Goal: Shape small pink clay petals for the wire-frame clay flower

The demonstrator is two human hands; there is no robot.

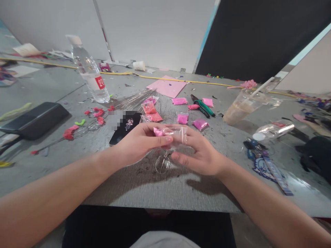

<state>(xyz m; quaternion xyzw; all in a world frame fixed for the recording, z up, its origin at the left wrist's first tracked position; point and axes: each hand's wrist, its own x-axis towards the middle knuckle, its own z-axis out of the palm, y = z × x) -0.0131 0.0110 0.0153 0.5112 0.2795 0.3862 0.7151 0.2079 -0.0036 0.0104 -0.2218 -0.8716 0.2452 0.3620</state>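
Handling a clear bag (178, 133), pink lump (158, 132) at its left end, we have it above the near middle of the table (144, 187). Our left hand (138, 141) pinches the bag, thumb on the near side; our right hand (200, 151) has its fingers behind the bag's right end, thumb spread away. Bag could slip if the left pinch slackens, since the right thumb isn't backing it. Wire loop (162, 164) just below could snag a finger. Farther out: pink packets (183, 118), pliers (204, 107); right, a cup (238, 107), spill risk if bumped.
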